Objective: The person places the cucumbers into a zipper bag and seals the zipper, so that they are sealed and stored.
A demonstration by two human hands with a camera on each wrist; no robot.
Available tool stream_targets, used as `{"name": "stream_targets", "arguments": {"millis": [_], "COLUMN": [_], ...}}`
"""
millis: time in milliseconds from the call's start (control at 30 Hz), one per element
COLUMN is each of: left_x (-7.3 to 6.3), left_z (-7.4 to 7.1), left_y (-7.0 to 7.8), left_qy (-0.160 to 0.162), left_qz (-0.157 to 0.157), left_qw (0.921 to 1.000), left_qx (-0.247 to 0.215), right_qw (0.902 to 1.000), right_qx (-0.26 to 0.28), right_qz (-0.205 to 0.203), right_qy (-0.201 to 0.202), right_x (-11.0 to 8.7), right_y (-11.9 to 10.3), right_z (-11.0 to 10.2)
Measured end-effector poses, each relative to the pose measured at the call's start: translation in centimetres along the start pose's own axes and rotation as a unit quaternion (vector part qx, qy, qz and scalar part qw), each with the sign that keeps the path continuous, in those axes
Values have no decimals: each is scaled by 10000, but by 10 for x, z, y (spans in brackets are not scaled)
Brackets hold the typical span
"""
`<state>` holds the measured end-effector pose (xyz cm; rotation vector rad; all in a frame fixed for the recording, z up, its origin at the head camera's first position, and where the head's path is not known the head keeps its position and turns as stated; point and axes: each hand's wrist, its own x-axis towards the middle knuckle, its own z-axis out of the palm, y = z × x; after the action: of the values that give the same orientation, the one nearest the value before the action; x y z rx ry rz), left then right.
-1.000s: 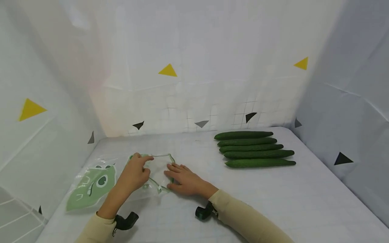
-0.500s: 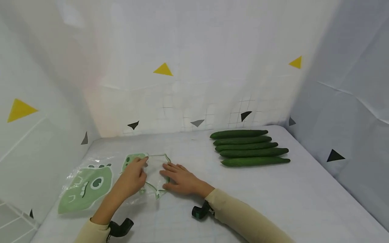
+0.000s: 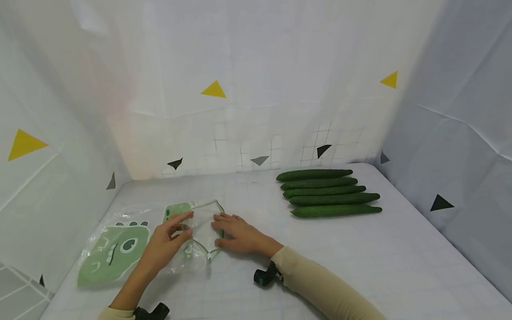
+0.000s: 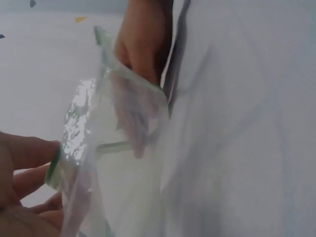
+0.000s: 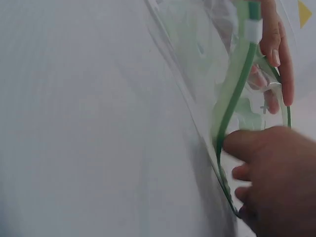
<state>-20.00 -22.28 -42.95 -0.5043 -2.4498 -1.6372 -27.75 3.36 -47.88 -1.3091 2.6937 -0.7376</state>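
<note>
A clear plastic zip bag (image 3: 114,253) printed with a green one-eyed monster face lies on the left of the table, crossed by the left forearm. Its green-trimmed mouth (image 5: 232,106) gapes on the right side, a white slider (image 5: 254,30) on the strip. The left hand (image 3: 166,242) holds the raised rim near thumb and curved fingers; the bag partly hides this grip. Fingers fairly straight, the right hand (image 3: 242,235) rests on the opposite rim. In the left wrist view, part of the right hand (image 4: 140,59) shows through the film.
Several long cucumbers (image 3: 336,211) lie side by side at the back right of the white table (image 3: 320,258). White sheets with yellow and dark triangles rise behind and at both sides. A black wrist camera (image 3: 265,276) sits under the right wrist.
The left index finger was pointing along the bag; now thumb and fingers stand apart in a curve at its rim, and the mouth has lifted wider. The right hand stays nearly in place.
</note>
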Motion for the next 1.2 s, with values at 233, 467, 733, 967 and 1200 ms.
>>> {"name": "stream_targets", "arguments": {"millis": [233, 467, 733, 967, 1200], "left_x": [-1, -1, -1, -1, -1], "left_z": [1, -1, -2, -1, -2], "left_y": [-1, 2, 4, 2, 1], "left_qy": [80, 113, 116, 106, 163], "left_qz": [-86, -113, -93, -162, -176], "left_qw": [9999, 9999, 9998, 9996, 9997], "left_qx": [-83, -59, -118, -189, -100], "right_qw": [9970, 9910, 9787, 9671, 9537], "right_qx": [371, 32, -364, -829, -1005], "right_qz": [-121, 125, 893, 1487, 2040], "right_qy": [664, 1332, 1811, 1888, 1969], "right_x": [-27, -87, -147, -193, -227], "right_y": [5, 36, 72, 97, 118], "right_z": [-41, -90, -131, -151, -171]}}
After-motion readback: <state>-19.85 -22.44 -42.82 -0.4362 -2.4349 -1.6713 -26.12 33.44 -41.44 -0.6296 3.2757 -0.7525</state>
